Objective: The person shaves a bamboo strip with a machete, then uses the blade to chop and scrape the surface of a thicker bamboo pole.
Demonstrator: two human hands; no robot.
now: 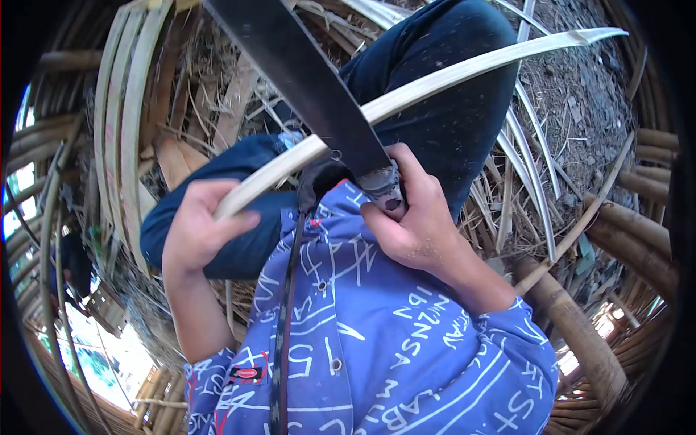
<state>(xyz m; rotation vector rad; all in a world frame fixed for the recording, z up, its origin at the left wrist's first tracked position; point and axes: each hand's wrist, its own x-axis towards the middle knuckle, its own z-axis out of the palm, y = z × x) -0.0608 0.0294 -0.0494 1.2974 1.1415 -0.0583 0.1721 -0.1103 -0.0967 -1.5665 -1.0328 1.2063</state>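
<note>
My left hand [204, 226] grips one end of a long, pale bamboo strip [449, 78]. The strip runs up to the right across my lap and over my raised knee, its far end slightly curved. In my right hand [413, 210] is the handle of a machete [308, 87], fingers wrapped round it. The broad dark blade points up and to the left, crossing over the strip near its middle and hiding a short stretch of it. Small pale specks cling to my right wrist.
Several split bamboo strips [129, 123] stand in a row at the left. More thin strips [533, 181] lie at the right among shavings and scraps on the ground. Thick bamboo poles [580, 333] form a frame at the right. My legs in dark trousers [464, 43] are folded below the strip.
</note>
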